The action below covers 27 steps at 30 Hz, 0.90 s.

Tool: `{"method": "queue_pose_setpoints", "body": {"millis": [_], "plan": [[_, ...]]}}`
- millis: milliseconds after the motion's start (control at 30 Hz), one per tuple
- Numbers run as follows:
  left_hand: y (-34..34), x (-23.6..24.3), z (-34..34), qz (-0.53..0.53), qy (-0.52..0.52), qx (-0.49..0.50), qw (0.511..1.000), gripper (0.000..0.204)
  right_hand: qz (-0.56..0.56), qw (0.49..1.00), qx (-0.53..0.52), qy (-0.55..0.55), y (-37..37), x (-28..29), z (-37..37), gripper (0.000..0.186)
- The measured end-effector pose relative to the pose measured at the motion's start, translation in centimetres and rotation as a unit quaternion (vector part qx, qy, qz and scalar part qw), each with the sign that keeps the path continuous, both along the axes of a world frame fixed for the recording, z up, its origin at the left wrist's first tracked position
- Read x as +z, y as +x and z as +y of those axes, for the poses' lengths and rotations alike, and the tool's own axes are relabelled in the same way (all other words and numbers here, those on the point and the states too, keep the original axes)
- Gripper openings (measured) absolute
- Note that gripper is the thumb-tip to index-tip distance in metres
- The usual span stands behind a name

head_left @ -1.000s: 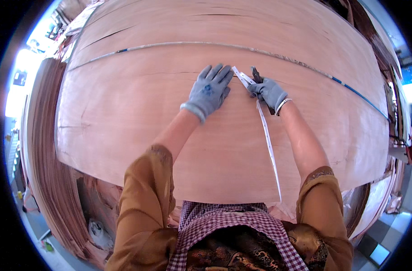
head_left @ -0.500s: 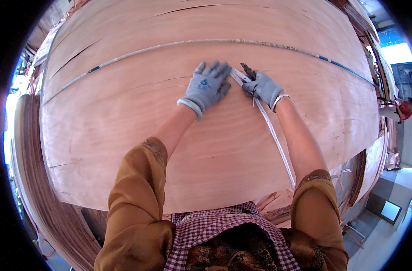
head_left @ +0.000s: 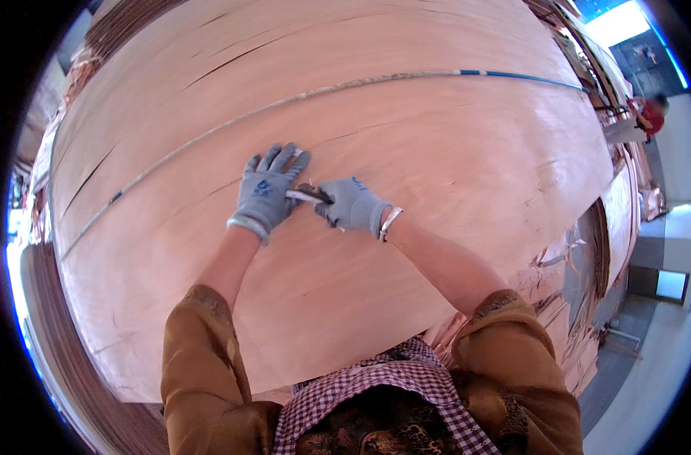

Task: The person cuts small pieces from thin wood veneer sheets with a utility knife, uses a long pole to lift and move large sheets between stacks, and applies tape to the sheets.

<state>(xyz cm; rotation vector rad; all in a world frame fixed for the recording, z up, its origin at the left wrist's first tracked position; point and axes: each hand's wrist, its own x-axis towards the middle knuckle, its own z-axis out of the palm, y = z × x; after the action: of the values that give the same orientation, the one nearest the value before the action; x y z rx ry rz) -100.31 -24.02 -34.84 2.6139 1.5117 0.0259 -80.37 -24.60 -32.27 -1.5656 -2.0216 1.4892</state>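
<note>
A broad, pale pinkish wood veneer sheet (head_left: pixel 406 250) lies beneath both hands. My left hand (head_left: pixel 263 196), in a grey glove, rests flat on it with fingers spread. Close to its right, my gloved right hand (head_left: pixel 350 205) is closed around a small dark tool, whose kind I cannot make out. A short piece of white tape (head_left: pixel 303 196) shows between the two hands, its left end reaching the left hand's thumb side. Another bit of white shows by the left fingertips.
A long thin pole (head_left: pixel 345 85), whitish with blue parts, lies across the sheet beyond my hands. Dark splits (head_left: pixel 95 174) run through the veneer at the left. Stacked veneer edges (head_left: pixel 57 326) stand at the left. A person in red (head_left: pixel 651 117) is at the far right.
Both hands have moved left and nearer to me across the sheet. The long tape strip that trailed from my right hand toward me no longer shows. The view has turned somewhat.
</note>
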Motion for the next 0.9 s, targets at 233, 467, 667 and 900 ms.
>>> {"method": "queue_pose_setpoints", "body": {"millis": [233,467,667,900], "plan": [[3.8,2.0,1.8,-0.004,0.062,-0.073,0.995,0.047,0.075,0.963,-0.258,0.03,16.4,-1.2,8.0,0.022],[16.1,-2.2,7.8,-0.162,0.184,-0.139,0.96,0.045,-0.029,0.969,-0.244,0.025,18.6,-3.8,8.6,0.032],[19.6,-2.6,8.7,-0.127,0.076,-0.104,0.984,0.034,0.078,0.961,-0.262,-0.03,17.9,-2.4,6.9,0.022],[18.8,-1.7,8.0,-0.091,0.034,-0.073,0.993,0.034,0.072,0.978,-0.196,-0.011,12.8,1.6,4.8,0.02]]}}
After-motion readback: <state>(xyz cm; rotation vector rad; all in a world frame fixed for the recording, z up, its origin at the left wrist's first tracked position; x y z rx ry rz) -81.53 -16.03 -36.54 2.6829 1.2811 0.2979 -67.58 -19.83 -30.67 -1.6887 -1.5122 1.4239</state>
